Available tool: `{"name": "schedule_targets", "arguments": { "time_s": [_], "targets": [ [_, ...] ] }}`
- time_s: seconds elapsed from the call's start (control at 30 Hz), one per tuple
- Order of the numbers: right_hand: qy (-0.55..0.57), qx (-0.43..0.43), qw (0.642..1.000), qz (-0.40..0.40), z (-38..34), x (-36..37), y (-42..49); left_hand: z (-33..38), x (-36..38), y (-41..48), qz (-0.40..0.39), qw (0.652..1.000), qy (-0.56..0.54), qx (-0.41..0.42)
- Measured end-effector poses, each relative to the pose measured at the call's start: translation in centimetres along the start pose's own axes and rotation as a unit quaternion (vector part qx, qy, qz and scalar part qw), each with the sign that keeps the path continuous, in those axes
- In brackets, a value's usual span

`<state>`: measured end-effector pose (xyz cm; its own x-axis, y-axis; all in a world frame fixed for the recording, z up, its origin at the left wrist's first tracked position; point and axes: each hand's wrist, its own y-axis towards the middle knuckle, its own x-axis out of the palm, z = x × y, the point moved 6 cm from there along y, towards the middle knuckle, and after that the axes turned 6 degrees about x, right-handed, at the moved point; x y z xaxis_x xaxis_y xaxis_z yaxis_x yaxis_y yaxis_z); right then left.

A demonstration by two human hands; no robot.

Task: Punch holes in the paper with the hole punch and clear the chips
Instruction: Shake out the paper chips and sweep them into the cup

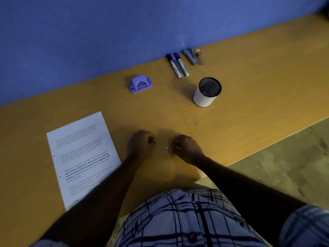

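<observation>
Punching looks done; white printed paper sheet (83, 157) shows two holes on its left edge, purple plastic hole punch (140, 84) parked by the wall; left hand (140, 142) and right hand (187, 147) curl shut, seemingly pinching chips; one tiny white chip (166, 147) left between them.

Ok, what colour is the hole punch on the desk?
The hole punch is light purple, lavender-like, seen clearly in the head view, the only one.

Light: dim, bluish cast | Shadows: soft, dark pool on the table (249, 82) around both hands; cup (206, 92) shadow falls left | Glare: faint sheen at near table edge | Focus: text on the paper (83, 157) mostly blurred | Distortion: wide-angle bowing of table edges
</observation>
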<state>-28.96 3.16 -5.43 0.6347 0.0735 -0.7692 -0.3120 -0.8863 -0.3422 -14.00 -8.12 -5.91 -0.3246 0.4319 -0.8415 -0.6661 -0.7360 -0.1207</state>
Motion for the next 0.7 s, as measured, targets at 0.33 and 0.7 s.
{"name": "schedule_targets", "arguments": {
  "time_s": [0.33,0.7],
  "targets": [
    [-0.028,-0.030,0.998,0.053,-1.3,1.0,-0.2,0.5,0.5,0.4,-0.029,0.998,0.052,0.014],
    [-0.098,-0.009,0.994,0.037,-2.2,1.5,0.4,-3.1,-3.0,0.7,0.050,0.976,-0.176,-0.116]
  ]
}}
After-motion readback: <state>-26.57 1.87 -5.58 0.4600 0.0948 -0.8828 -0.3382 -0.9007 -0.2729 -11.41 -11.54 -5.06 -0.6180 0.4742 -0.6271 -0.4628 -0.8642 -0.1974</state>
